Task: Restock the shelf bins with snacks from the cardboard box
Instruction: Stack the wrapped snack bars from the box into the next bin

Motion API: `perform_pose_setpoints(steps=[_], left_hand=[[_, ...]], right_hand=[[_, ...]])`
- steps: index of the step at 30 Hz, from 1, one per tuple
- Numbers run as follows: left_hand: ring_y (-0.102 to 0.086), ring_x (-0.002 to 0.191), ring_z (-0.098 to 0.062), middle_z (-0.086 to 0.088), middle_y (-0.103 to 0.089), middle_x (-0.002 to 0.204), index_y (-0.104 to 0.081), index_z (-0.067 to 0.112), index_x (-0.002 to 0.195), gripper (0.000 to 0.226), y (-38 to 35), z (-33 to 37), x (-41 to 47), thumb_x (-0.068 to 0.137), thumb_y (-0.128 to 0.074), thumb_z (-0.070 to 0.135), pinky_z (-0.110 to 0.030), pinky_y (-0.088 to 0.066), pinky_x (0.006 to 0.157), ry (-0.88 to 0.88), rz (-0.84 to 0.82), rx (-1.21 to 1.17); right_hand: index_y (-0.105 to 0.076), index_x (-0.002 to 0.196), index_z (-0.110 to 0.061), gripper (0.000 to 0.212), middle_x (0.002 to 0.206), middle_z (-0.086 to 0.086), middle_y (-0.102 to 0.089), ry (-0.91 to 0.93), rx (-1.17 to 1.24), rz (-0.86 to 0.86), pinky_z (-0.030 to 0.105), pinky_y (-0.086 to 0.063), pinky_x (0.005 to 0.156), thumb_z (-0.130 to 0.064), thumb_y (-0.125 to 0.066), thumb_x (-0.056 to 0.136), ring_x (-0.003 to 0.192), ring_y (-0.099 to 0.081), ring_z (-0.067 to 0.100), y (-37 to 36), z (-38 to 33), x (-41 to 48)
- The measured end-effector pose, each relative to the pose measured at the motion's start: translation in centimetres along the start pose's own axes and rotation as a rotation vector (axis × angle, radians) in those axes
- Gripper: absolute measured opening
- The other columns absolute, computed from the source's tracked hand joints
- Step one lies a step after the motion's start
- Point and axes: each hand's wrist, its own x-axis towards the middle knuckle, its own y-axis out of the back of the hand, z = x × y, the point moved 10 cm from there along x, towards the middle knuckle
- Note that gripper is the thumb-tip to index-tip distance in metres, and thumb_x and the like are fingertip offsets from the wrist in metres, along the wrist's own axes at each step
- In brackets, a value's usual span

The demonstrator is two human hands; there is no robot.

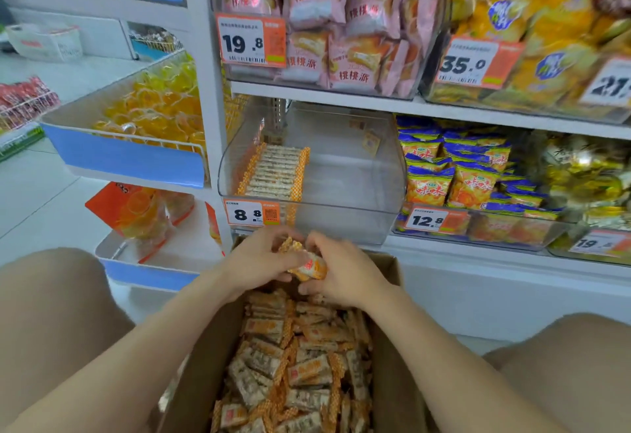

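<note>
Gathering a small bundle of snack bars (307, 263) over the cardboard box (392, 347), the left hand (263, 260) and right hand (341, 275) both grip it between them. The clear bin (358, 173) holds just one neat row (273, 173) — most of it bare, the box full, so restocking looks barely begun.

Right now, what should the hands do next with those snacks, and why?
Probably lift the held snacks up into the bin, beside the row standing there. The left hand and right hand both grip them just above the box, and the bin is bare to the right of that row.
</note>
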Motion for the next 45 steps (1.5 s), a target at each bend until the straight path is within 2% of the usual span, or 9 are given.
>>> perform_pose_setpoints(steps=[4,8,14,18,22,26,33,39,45], left_hand=[[-0.075,0.1,-0.018,-0.005,-0.074,0.109,-0.068,0.018,0.123,0.044,1.3,3.7,-1.0,0.085,-0.087,0.028,-0.043,-0.065,0.085,-0.077,0.052,-0.031],[-0.075,0.094,-0.028,-0.009,-0.077,0.099,-0.074,0.016,0.106,0.017,3.1,6.1,-1.4,0.091,-0.079,0.02,-0.048,-0.063,0.085,-0.149,0.166,0.001],[-0.075,0.105,-0.028,-0.015,-0.077,0.11,-0.071,0.002,0.114,0.016,4.3,8.5,0.9,0.101,-0.064,0.009,-0.039,-0.062,0.091,-0.156,0.104,-0.216],[-0.076,0.103,-0.022,-0.01,-0.077,0.106,-0.068,0.003,0.113,0.016,4.2,9.5,3.3,0.106,-0.056,0.01,-0.04,-0.062,0.094,-0.18,0.007,-0.043],[-0.074,0.103,-0.021,-0.006,-0.077,0.106,-0.071,0.012,0.115,0.024,5.7,9.8,5.8,0.109,-0.051,0.025,-0.042,-0.06,0.096,-0.182,0.024,0.042],[-0.067,0.111,-0.025,-0.004,-0.069,0.127,-0.057,0.021,0.143,0.039,8.7,9.4,8.9,0.108,-0.051,0.034,-0.034,-0.05,0.092,-0.211,0.263,0.564],[-0.033,0.15,-0.035,-0.017,-0.039,0.161,-0.042,0.012,0.154,0.056,6.6,4.1,15.8,0.107,-0.047,0.043,-0.046,-0.033,0.12,-0.094,-0.048,0.935],[0.014,0.159,-0.036,-0.005,0.013,0.174,0.001,0.024,0.167,0.077,6.9,0.8,18.0,0.107,-0.034,0.058,-0.057,-0.005,0.128,0.045,-0.141,1.021],[0.007,0.16,-0.033,-0.006,0.008,0.174,-0.009,0.021,0.165,0.074,6.7,0.7,18.2,0.106,-0.035,0.056,-0.056,-0.011,0.127,0.069,-0.164,1.073]], right_hand=[[-0.045,0.123,-0.029,0.074,0.117,-0.002,-0.063,-0.027,-0.009,-0.003,0.04,-0.051,0.078,-0.054,-0.09,0.071,0.107,-0.057,0.022,4.1,-2.2,-0.2],[-0.043,0.14,-0.031,0.071,0.115,-0.024,-0.054,0.069,0.107,-0.072,0.017,-0.042,0.072,-0.055,-0.08,0.085,0.097,-0.055,0.001,7.3,-4.4,-1.4],[-0.06,0.144,-0.024,0.035,0.124,-0.002,-0.071,0.062,0.345,-0.034,0.036,-0.051,0.093,-0.019,-0.046,0.112,0.109,-0.065,0.012,11.1,-1.2,0.2],[-0.055,0.148,-0.024,0.036,0.119,-0.009,-0.07,0.033,0.394,-0.184,0.016,-0.046,0.08,-0.024,-0.047,0.112,0.095,-0.063,-0.005,9.6,-0.7,1.7],[-0.058,0.139,-0.02,0.032,0.103,-0.01,-0.069,0.032,0.394,-0.125,0.023,-0.048,0.075,-0.031,-0.048,0.112,0.087,-0.064,0.004,10.1,-0.2,4.6],[-0.045,0.15,-0.017,0.046,0.117,0.008,-0.069,-0.077,-0.129,0.157,0.042,-0.049,0.085,-0.035,-0.05,0.108,0.106,-0.064,0.031,12.5,3.9,8.5],[-0.04,0.145,-0.009,0.05,0.141,0.017,-0.055,-0.31,-0.446,0.018,0.049,-0.048,0.097,-0.018,-0.059,0.1,0.133,-0.048,0.04,9.6,9.9,16.4],[-0.043,0.139,-0.011,0.056,0.132,0.019,-0.055,-0.307,-0.566,0.032,0.049,-0.051,0.099,-0.005,-0.067,0.089,0.128,-0.053,0.042,8.8,12.1,21.9],[-0.054,0.139,-0.02,0.056,0.131,0.018,-0.048,-0.39,-0.483,0.205,0.049,-0.055,0.09,0.003,-0.059,0.089,0.109,-0.064,0.049,9.0,13.5,23.3]])
